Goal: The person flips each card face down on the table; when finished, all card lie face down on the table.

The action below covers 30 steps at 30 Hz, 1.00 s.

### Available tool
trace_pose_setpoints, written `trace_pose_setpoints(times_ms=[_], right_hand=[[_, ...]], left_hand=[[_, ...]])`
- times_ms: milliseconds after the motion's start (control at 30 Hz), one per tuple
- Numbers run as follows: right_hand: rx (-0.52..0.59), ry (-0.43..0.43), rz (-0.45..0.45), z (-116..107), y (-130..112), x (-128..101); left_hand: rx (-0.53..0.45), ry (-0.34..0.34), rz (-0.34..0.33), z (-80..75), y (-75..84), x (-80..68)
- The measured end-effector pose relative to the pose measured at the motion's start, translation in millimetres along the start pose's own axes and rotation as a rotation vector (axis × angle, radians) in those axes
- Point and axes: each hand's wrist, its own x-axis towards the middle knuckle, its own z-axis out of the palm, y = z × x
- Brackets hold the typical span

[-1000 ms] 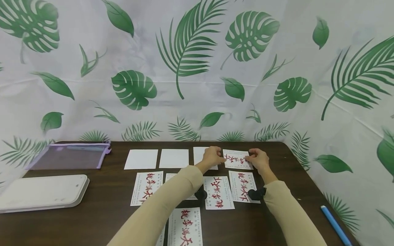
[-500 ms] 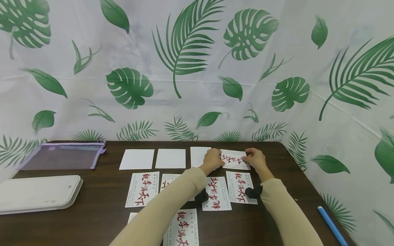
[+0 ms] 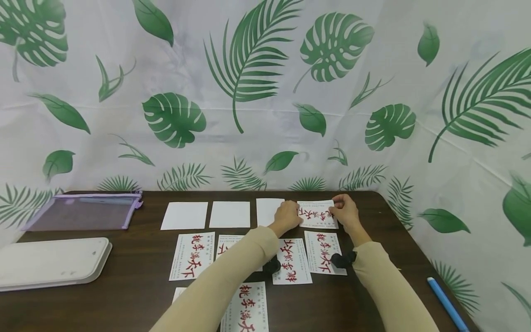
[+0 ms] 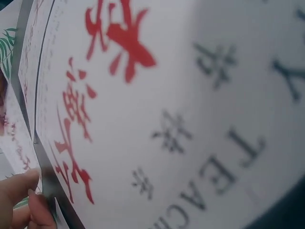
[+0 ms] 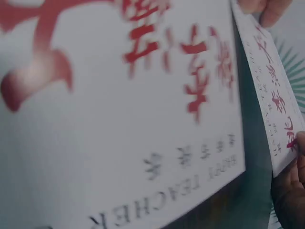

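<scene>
Smooth paper card (image 3: 317, 221), wood-look table (image 3: 319, 306)

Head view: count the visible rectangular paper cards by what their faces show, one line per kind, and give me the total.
White rectangular paper cards with red lettering: 6
Blank-faced white rectangular paper cards: 3
Mostly hidden white paper card, face unclear: 1
Total visible: 10

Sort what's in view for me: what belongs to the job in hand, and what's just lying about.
Likely part of the job:
red-lettered card held between left hand and right hand
other lettered cards
blank-looking white cards

Apparently just lying about:
purple-edged mesh pouch
white case
blue pen-like stick
</scene>
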Motion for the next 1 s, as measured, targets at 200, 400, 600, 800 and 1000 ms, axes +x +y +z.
trace_pose_setpoints(times_ms=[200, 400, 600, 800, 1000], right_hand=[[0.248, 0.006, -0.03, -5.1, -6.5, -1.0], [0.469, -0.115, 0.025, -10.5, -19.8, -11.6], [0.567, -0.224, 0.061, -6.6, -32.2, -25.0], [0.563, -0.196, 0.075, 2.5, -38.3, -33.1], [0.337, 0.044, -0.091, 21.6, -49.8, -48.8]], left_hand=[[-0.14, 0.032, -0.016, -10.9, -3.8, -4.3], [-0.519, 0.07, -0.061, -27.2, -14.4, -8.2], [-0.863, 0.052, -0.138, -41.4, -24.1, -16.4], [-0.886, 0.056, -0.145, -50.4, -27.9, -21.9], [-0.766, 0.182, -0.081, -56.7, -23.0, -21.2]])
